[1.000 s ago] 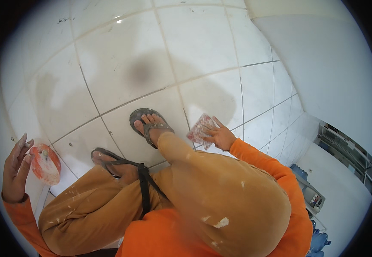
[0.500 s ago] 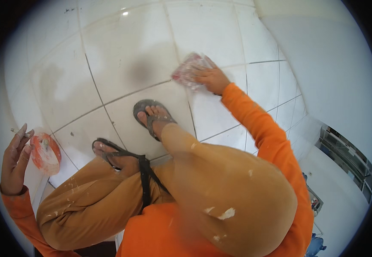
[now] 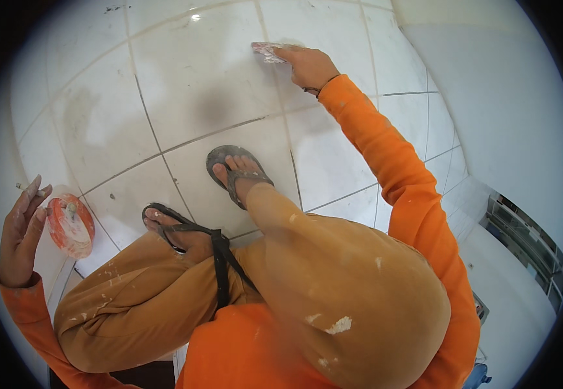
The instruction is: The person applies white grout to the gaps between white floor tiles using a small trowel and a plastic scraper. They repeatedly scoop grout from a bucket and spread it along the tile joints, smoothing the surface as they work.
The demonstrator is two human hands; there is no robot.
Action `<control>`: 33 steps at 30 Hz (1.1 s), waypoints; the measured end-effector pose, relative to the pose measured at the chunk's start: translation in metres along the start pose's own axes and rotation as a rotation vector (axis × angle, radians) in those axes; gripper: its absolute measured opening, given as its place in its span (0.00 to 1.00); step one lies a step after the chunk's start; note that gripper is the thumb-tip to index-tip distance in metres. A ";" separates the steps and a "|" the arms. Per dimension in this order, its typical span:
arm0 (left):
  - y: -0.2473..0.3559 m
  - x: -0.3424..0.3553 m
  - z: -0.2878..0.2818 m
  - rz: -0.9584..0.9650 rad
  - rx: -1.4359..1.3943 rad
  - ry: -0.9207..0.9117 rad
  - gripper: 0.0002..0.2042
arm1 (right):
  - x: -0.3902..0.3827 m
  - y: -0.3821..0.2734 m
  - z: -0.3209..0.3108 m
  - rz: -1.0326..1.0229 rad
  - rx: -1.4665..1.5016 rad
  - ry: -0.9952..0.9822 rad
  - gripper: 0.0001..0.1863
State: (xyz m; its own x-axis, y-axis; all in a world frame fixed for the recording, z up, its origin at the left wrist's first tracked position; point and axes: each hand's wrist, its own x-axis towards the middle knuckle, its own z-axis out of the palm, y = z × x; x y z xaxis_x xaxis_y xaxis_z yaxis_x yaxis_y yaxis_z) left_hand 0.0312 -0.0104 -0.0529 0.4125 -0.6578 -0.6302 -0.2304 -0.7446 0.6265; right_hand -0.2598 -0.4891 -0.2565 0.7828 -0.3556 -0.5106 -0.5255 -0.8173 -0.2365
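My right hand point(image 3: 312, 67) reaches far out over the white floor tiles point(image 3: 197, 58), closed on a crumpled red-and-white rag point(image 3: 269, 52) that is pressed against the floor by a pale grout line. Over at the left, my left hand point(image 3: 23, 236) is raised, smeared with white, with a thin whitish stick like a cigarette point(image 3: 27, 189) pinched between two fingers. Beside that hand an orange-red bowl point(image 3: 56, 231) holds white paste or powder; a small pale object stands in it, too indistinct to name.
My sandalled feet point(image 3: 233, 170) are on the tiles between my hands. Some joints are dark, others filled pale. A white wall point(image 3: 502, 110) rises at the right, with a dark-framed shelf or opening point(image 3: 527, 243) below. A blue jug point(image 3: 478, 376) shows at lower right.
My right hand has slid the rag farther away and slightly left across the tiles. My left hand has risen a little, with the stick still between its fingers.
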 end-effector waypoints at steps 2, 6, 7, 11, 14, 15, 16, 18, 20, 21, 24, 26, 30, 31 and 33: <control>0.005 0.001 0.000 -0.059 -0.021 -0.033 0.28 | -0.008 -0.005 0.004 0.025 0.002 -0.073 0.37; -0.012 0.003 -0.005 -0.053 -0.024 -0.068 0.28 | -0.082 0.022 0.078 -0.297 -0.065 0.179 0.40; -0.005 -0.011 -0.011 -0.077 -0.027 -0.047 0.28 | -0.099 0.014 0.096 -0.405 -0.064 0.220 0.42; -0.033 0.002 -0.003 -0.023 -0.048 -0.022 0.28 | -0.202 0.022 0.135 -0.307 -0.065 0.043 0.39; -0.018 -0.003 -0.011 -0.019 0.012 -0.041 0.28 | -0.242 0.044 0.159 -0.310 -0.080 -0.025 0.34; -0.019 -0.003 -0.011 -0.016 0.001 -0.042 0.28 | -0.245 0.043 0.145 -0.312 -0.037 -0.082 0.31; -0.017 -0.003 -0.009 -0.010 -0.010 -0.040 0.28 | -0.243 0.043 0.131 -0.333 -0.036 -0.096 0.32; -0.014 -0.004 -0.008 -0.001 -0.010 -0.034 0.28 | -0.231 0.050 0.111 -0.378 -0.031 -0.129 0.33; -0.019 0.009 -0.002 0.025 -0.010 -0.054 0.28 | -0.218 0.055 0.104 -0.157 0.179 0.057 0.32; -0.006 -0.005 -0.007 0.005 0.017 -0.038 0.28 | -0.198 0.052 0.107 -0.084 0.325 0.156 0.32; -0.018 0.000 -0.005 0.018 0.004 -0.043 0.28 | -0.156 0.035 0.085 -0.101 0.166 0.428 0.32; -0.014 0.003 -0.007 0.011 0.008 -0.057 0.28 | -0.143 0.047 0.116 -0.140 0.115 0.436 0.32; -0.020 -0.004 -0.008 -0.001 -0.014 -0.019 0.28 | -0.171 0.034 0.169 -0.234 -0.076 0.370 0.33; -0.023 -0.006 -0.008 -0.014 -0.033 -0.032 0.28 | -0.180 0.026 0.166 -0.201 -0.006 0.306 0.32; -0.023 -0.008 -0.010 -0.024 -0.037 -0.035 0.28 | -0.198 0.025 0.153 -0.129 0.119 0.187 0.29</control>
State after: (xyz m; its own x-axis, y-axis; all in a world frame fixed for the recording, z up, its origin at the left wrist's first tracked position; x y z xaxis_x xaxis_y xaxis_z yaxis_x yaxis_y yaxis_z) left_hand 0.0418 0.0133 -0.0577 0.3859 -0.6442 -0.6604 -0.1876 -0.7557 0.6275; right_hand -0.4791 -0.3699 -0.2881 0.8879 -0.3389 -0.3111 -0.4445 -0.8059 -0.3910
